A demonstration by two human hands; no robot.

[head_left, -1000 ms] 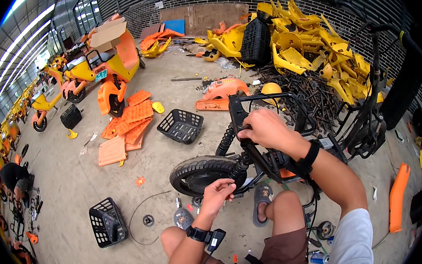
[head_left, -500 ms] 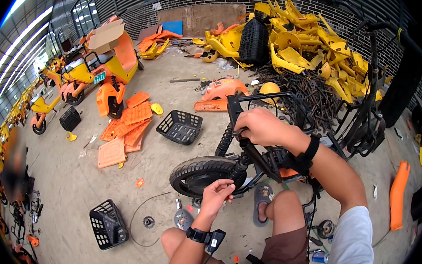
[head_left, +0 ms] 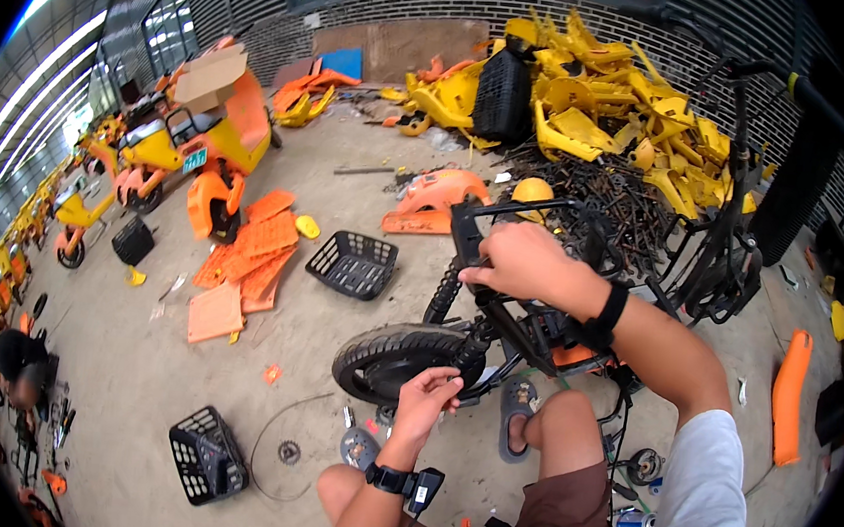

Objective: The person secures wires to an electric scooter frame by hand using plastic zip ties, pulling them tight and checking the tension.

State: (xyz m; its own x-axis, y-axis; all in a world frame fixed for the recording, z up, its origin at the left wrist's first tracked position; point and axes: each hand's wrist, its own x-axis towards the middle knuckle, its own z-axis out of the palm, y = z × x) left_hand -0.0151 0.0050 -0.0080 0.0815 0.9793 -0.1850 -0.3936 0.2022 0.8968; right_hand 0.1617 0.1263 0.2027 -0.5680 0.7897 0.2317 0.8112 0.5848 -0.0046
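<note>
A stripped black scooter frame [head_left: 526,338] stands in front of me, with its rear wheel [head_left: 373,360] toward the left. Coil shock absorbers [head_left: 443,290] rise from beside the wheel to the frame. At the upper end of the nearer one, my right hand [head_left: 527,263] is closed, its thumb stretched along the frame; what its curled fingers grip is hidden. Lower down, my left hand [head_left: 428,395] is pinched at the bottom of the nearer shock absorber [head_left: 475,343], beside the wheel. Anything between those fingertips is too small to make out.
Black plastic baskets [head_left: 352,264] and orange panels [head_left: 247,258] lie on the floor at left. Yellow scooters [head_left: 202,134] stand behind them. A yellow body-panel pile [head_left: 597,98] rises at the back. A small sprocket [head_left: 289,451] and a can [head_left: 635,523] lie near my feet.
My right hand has turned slightly at the frame's upper end, and its thumb now reaches lower. My left hand stays by the lower shock absorber. The whole view has shifted a little.
</note>
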